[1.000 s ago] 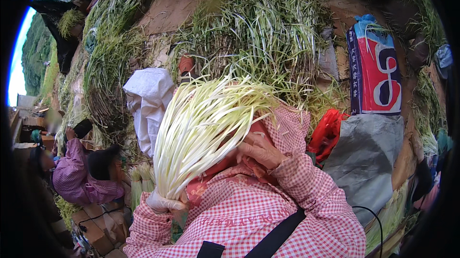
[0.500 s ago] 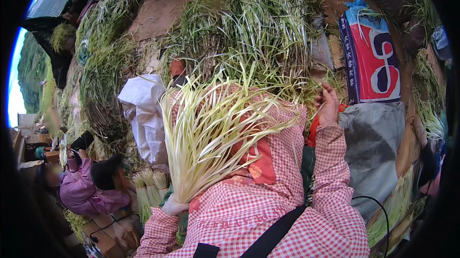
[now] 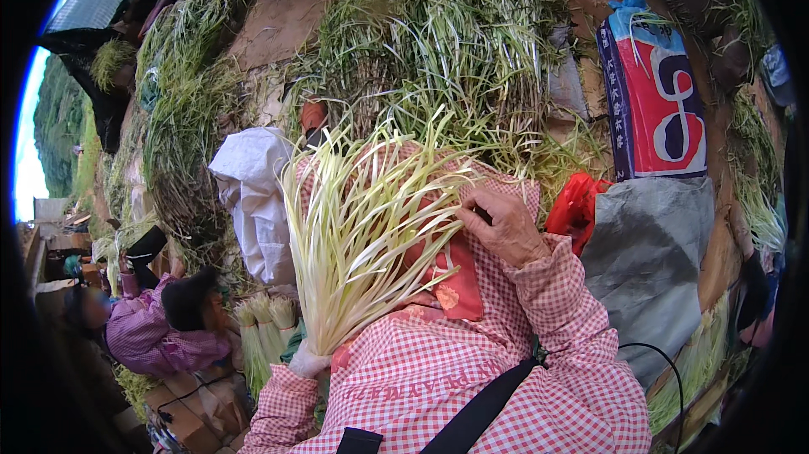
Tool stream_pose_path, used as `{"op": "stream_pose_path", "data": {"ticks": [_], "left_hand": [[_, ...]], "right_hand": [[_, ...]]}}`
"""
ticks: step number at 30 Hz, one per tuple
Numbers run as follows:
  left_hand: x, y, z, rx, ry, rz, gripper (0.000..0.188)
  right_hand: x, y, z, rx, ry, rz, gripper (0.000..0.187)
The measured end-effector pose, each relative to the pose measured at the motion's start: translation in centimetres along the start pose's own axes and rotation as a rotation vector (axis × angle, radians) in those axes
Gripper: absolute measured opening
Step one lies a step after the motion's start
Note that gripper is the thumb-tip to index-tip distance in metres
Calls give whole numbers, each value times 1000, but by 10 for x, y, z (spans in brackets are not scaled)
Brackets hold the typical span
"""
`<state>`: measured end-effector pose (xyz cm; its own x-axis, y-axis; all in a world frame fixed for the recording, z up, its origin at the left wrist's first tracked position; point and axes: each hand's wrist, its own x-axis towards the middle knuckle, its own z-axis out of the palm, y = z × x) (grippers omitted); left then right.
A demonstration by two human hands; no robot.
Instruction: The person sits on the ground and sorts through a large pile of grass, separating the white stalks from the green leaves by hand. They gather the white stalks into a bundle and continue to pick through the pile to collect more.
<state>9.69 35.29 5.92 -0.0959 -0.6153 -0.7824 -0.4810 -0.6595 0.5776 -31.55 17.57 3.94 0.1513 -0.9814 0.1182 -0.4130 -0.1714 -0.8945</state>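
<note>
A large bunch of blanched yellow chives [image 3: 362, 243] fans out over my lap, pale white at the base and yellow-green at the tips. My left hand [image 3: 309, 360], in a whitish glove, is closed round the base of the bunch. My bare right hand [image 3: 504, 225] is at the bunch's right edge, its thumb and fingers pinched on leaf ends there. Under the leaves lies my pink checked apron [image 3: 421, 370] with a red patch [image 3: 459, 285]. Just right of my right hand is a red plastic bag [image 3: 575, 211].
A big heap of green chives [image 3: 447, 50] lies ahead, another pile [image 3: 185, 109] to the left. Beside my left knee hangs a white sack [image 3: 253, 193]. To the right stand a red-and-blue printed bag [image 3: 657, 100] and a grey sheet [image 3: 653, 260]. A person in purple checks [image 3: 160, 328] sits at left, near tied bundles [image 3: 265, 323].
My right hand has moved left and down, from beside the printed bag to the right edge of the bunch, and pinches leaf tips. The left hand keeps its hold, nearly still.
</note>
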Motion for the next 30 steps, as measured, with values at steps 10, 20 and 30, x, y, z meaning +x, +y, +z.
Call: {"op": "stream_pose_path", "data": {"ticks": [10, 20, 30], "left_hand": [[-9, 6, 2, -20, 45, -91, 52], [2, -19, -6, 305, 66, -96, 45], [-1, -34, -2, 305, 95, -129, 52]], "right_hand": [[-2, 38, 18, -323, -55, -20, 24], [24, 181, 43, -344, 41, 324, 18], [36, 23, -27, -31, 105, 37, 27]]}}
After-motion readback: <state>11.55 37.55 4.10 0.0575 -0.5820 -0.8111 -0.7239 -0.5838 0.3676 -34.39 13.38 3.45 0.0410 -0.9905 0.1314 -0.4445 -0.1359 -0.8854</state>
